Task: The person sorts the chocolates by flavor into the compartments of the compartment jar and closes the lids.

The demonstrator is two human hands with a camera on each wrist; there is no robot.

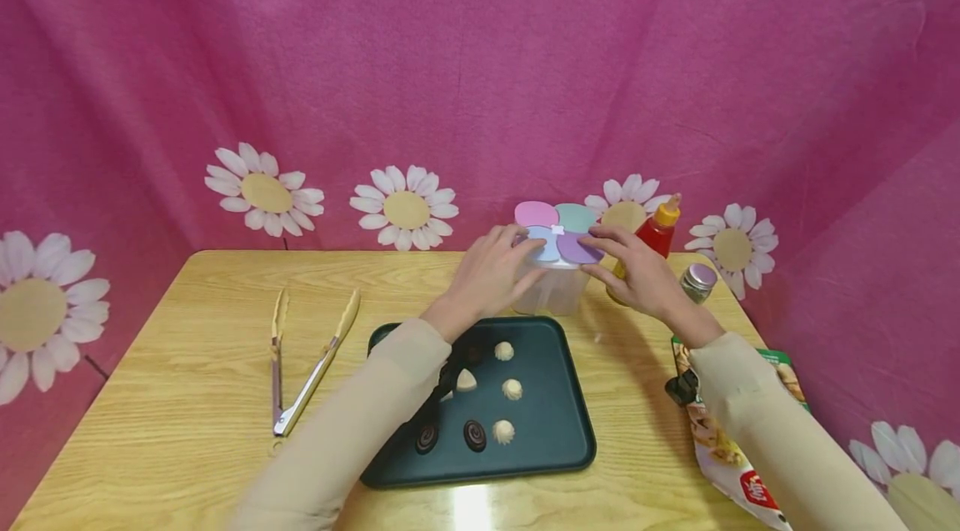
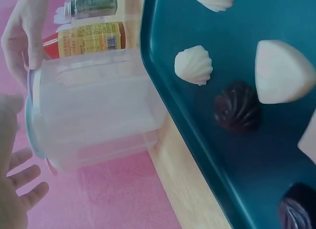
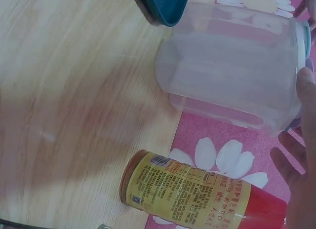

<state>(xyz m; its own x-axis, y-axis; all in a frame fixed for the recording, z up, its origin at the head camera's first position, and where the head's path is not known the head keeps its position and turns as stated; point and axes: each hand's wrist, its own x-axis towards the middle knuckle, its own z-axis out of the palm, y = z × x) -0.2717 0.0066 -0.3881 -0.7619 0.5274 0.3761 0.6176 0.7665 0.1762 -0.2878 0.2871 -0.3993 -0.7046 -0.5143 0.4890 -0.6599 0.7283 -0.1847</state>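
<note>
A translucent plastic container point(image 1: 555, 295) stands upright behind the tray, topped by a lid point(image 1: 576, 217) with pink, green, blue and purple petal-shaped flaps. My left hand point(image 1: 489, 271) is at the lid's left side, fingertips over the blue flap; its fingers look spread in the left wrist view. From the right, my right hand point(image 1: 639, 274) pinches the edge at the purple flap, thumb at the rim and a finger on top. Nearer me lies a dark tray point(image 1: 551, 452) holding white swirled pieces point(image 1: 512, 389), dark oval chocolates point(image 1: 475, 435) and a white wedge-shaped piece point(image 1: 467, 381).
Open metal tongs point(image 1: 307, 389) lie on the table's left. Beside my right hand stand a red squeeze bottle point(image 1: 656, 238) with a yellow cap and a small jar point(image 1: 699, 283). A printed food packet point(image 1: 723, 448) lies under my right forearm. A pink flowered cloth point(image 1: 480, 81) hangs behind the table.
</note>
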